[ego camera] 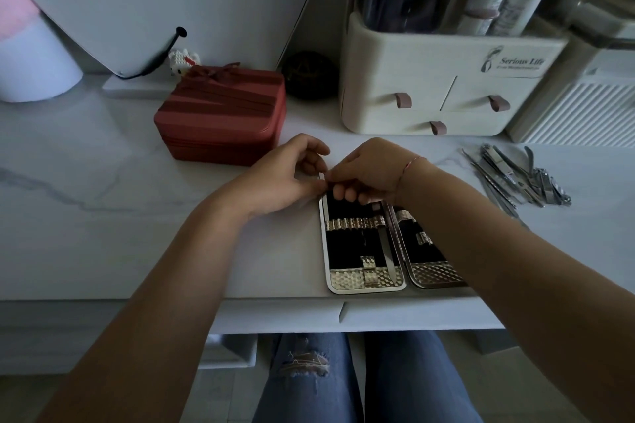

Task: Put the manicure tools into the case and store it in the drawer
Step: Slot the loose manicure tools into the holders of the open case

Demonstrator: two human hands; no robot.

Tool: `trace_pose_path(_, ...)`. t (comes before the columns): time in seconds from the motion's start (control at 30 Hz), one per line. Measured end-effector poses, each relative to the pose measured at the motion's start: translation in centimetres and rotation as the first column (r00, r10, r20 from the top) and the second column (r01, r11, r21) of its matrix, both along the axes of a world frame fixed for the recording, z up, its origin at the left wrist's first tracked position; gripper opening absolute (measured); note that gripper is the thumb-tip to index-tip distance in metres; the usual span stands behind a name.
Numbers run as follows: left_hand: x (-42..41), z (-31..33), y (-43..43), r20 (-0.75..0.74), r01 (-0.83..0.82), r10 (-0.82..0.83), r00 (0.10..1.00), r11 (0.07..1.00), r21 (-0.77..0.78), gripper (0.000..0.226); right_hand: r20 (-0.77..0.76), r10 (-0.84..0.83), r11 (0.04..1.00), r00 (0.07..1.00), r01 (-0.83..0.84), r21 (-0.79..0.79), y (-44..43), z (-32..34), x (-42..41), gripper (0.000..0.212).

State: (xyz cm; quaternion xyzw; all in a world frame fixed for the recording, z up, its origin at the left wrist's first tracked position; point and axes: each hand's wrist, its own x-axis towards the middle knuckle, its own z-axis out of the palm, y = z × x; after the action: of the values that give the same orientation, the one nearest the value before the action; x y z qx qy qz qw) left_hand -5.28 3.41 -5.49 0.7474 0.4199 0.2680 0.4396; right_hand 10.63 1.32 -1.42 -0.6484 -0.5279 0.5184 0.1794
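From the head view, the open manicure case (366, 280) is lying flat on the white marbled table (103, 182), close to its near edge, with both black-lined halves facing up and gold bands running across them. One slim metal tool (386, 244) is sitting upright in the left half, tucked under the band beside the hinge. The right forearm is covering part of the right half. The left hand (292, 175) and the right hand (367, 172) are meeting at the case's far left corner, and both are pinching a small pale piece (322, 176) between curled fingertips. What the piece is cannot be told, since the right fingers are hiding the rest of it. A thin red string bracelet (412, 161) is circling the right wrist. The loose manicure tools (515, 175) are lying in a heap on the table, well to the right of the case. Behind the hands, a red box with a bow (223, 113) is standing near a cream cosmetic organizer (446, 86) that is holding bottles above small drawers with brown pull tabs. Ripped jeans (302, 361) are showing below the table.
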Motion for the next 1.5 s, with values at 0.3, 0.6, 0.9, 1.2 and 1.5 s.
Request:
trace_pose_path(0.3, -0.4, -0.4, 0.4, 0.005, 0.047, -0.047, 0.999, 0.999, -0.015, 0.047, 0.092, -0.093, 0.992, 0.991, 0.085, 0.089, -0.2, -0.6, -1.5, 0.024)
trace_pose_path(0.6, -0.3, -0.2, 0.4, 0.057, -0.044, 0.047, 0.997, 0.998, -0.053, 0.066, 0.004, -0.213, 0.962, 0.977, 0.209, 0.175, 0.7, -0.7, -1.3, 0.023)
trace_pose_path(0.9, -0.4, 0.2, 0.3, -0.065, -0.046, 0.050, 0.997, 0.997, 0.065, 0.036, -0.363, -0.173, 0.958, 0.916, 0.242, 0.155, 0.1, -1.2, 1.3, 0.009)
trace_pose_path(1.2, -0.5, 0.2, 0.2, -0.090, -0.050, 0.058, 0.994, 0.994, 0.097, 0.022, -0.294, -0.107, 0.953, 0.950, 0.182, 0.241, 0.0, -1.5, 1.2, 0.012)
trace_pose_path(1.5, -0.5, 0.2, 0.2, -0.079, -0.054, 0.060, 0.995, 0.996, 0.073, 0.023, -0.280, -0.101, 0.966, 0.955, 0.162, 0.204, 0.0, -1.5, 1.2, 0.012)
